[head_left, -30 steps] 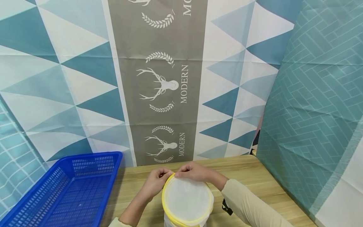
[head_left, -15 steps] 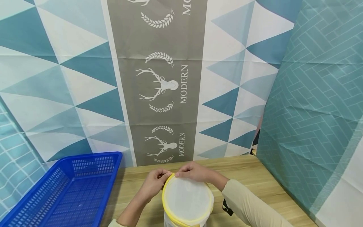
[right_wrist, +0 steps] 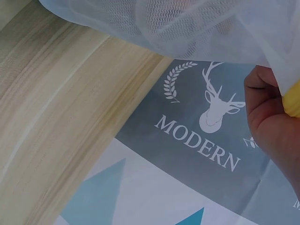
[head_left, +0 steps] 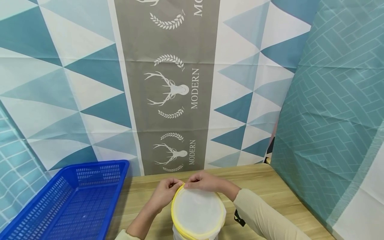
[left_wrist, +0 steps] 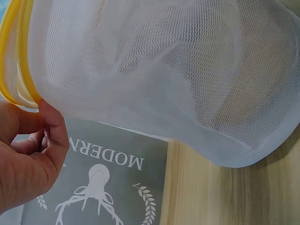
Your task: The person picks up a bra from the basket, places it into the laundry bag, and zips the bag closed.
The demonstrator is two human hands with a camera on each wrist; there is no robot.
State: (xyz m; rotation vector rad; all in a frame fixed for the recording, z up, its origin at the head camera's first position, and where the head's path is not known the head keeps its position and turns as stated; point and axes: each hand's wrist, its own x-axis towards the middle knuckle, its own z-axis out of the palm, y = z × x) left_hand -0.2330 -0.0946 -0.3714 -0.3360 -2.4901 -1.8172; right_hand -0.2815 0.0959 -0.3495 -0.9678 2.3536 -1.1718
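A white mesh laundry bag (head_left: 199,211) with a round top and a yellow zipper edge stands at the front of the table, cut off by the bottom of the head view. My left hand (head_left: 163,196) pinches the yellow edge at its far side between thumb and fingers. Close beside it, my right hand (head_left: 205,182) grips the same rim, thumb on top. Seen from the left wrist, the mesh side (left_wrist: 154,84) hangs over the wooden surface and the yellow band (left_wrist: 23,61) curves up from the fingertips. In the right wrist view the fingers are partly behind the white fabric (right_wrist: 197,28).
A blue perforated plastic basket (head_left: 118,200) sits on the left of the wooden table (head_left: 255,176). A patterned cloth (head_left: 177,83) hangs behind the table, and a green cloth (head_left: 327,110) runs along the right side. A black strap (head_left: 239,218) shows by the right sleeve.
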